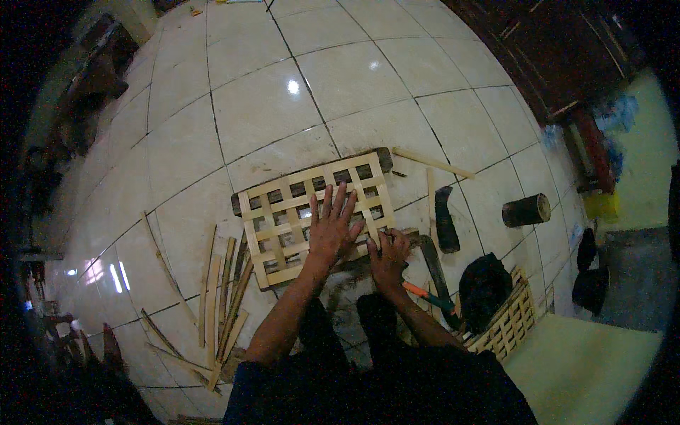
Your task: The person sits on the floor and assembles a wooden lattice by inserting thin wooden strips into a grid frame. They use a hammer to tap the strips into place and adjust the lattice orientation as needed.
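A lattice panel of pale, crossed wooden slats [283, 227] lies tilted in front of me, on a dark wooden block [384, 160] that shows past its far edge. My left hand [331, 230] rests flat on the middle of the lattice, fingers spread forward. At the panel's near right corner, my right hand [389, 258] is closed on its edge with fingers bent; part of this grip is hidden. Close by the right forearm are a dark curved blade [434, 269] and a tool with an orange handle [418, 290].
Several loose wood strips [225, 297] lie on the left. Beyond my right hand are a dark flat piece [445, 223], a short dark cylinder [526, 210] and a black bundle [485, 292] by another lattice [516, 322]. Dark furniture [552, 60] stands far right on the tiled floor [347, 81].
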A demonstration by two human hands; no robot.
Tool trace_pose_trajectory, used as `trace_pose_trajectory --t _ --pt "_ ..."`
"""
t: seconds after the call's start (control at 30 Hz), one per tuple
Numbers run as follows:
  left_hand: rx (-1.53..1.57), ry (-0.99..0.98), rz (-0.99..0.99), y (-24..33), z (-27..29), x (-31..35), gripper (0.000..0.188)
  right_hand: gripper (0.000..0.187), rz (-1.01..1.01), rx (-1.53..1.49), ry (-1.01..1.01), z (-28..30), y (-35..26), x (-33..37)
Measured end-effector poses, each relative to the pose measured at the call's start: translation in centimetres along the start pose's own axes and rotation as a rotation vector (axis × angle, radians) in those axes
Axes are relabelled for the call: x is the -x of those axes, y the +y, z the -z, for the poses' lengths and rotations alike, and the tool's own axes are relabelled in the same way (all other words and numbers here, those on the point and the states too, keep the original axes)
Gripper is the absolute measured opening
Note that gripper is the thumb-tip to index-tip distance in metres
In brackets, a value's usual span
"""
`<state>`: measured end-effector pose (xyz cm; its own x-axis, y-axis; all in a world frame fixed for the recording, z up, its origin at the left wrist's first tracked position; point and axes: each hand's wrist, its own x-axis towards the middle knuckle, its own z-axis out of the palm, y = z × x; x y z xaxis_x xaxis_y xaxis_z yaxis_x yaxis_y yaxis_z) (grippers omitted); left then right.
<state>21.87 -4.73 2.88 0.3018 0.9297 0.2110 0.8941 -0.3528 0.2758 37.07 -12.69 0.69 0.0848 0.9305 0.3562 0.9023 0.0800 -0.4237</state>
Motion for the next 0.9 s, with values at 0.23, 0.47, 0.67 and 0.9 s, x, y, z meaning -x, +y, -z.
trace_pose_trajectory --t 0.23,0.47,0.67,0.9 --pt "0.149 0.055 0.205 -0.3 0.5 0.6 0.079 0.03 0.035 -0.047 -0.028 3.6 -1.7 -4.0" --pt "0.05 0.012 0.214 -0.7 -0.3 0.5 0.085 0.042 0.249 -0.039 -0.051 -2.4 -4.7 -14.8" --pt "0.133 -0.136 0.218 -0.7 1.0 0.3 0.084 0.045 0.307 -0.01 -0.083 -5.7 -4.3 -16.3" --pt "0.273 0.047 0.258 -1.5 1.0 2.1 0.069 0.044 -0.02 -0.117 -0.129 -1.3 1.8 -12.7"
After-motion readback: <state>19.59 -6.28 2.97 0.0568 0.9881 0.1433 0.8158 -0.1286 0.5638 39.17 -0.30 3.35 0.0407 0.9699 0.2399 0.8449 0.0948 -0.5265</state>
